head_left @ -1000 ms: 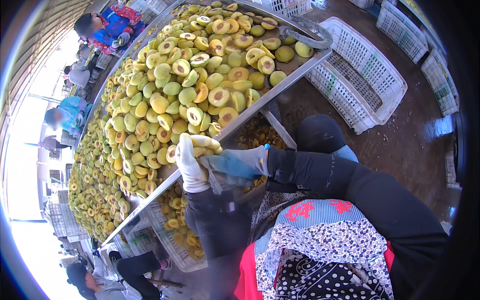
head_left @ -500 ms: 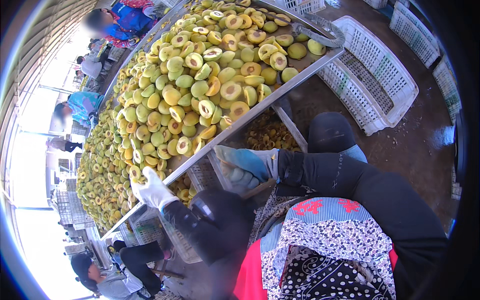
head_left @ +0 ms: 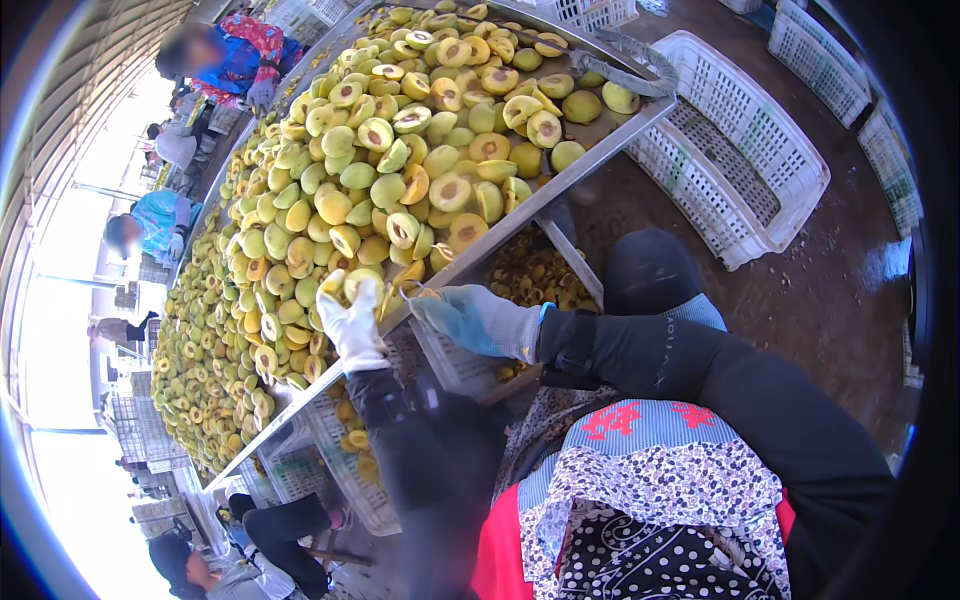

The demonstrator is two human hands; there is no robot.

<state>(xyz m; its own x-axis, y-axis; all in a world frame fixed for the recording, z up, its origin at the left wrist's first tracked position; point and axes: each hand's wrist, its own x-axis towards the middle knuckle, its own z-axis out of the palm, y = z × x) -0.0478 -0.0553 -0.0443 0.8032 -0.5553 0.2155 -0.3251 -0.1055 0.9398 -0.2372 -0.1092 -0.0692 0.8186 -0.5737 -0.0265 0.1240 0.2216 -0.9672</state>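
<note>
At the near rim of a silver metal-edged table [head_left: 560,187] heaped with halved yellow-green round fruit [head_left: 333,207], the white-gloved left hand [head_left: 350,325] curls around one yellow-green piece [head_left: 362,284]. Just outside that rim, the blue-and-grey-gloved right hand [head_left: 475,318] has bent fingers, grip unclear.

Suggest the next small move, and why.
Perhaps bring the round yellow-green fruit toward the blue-grey-gloved right hand: it shows between the white-gloved left hand's thumb and fingers, and the right hand is close by, beside the silver metal table edge.
</note>
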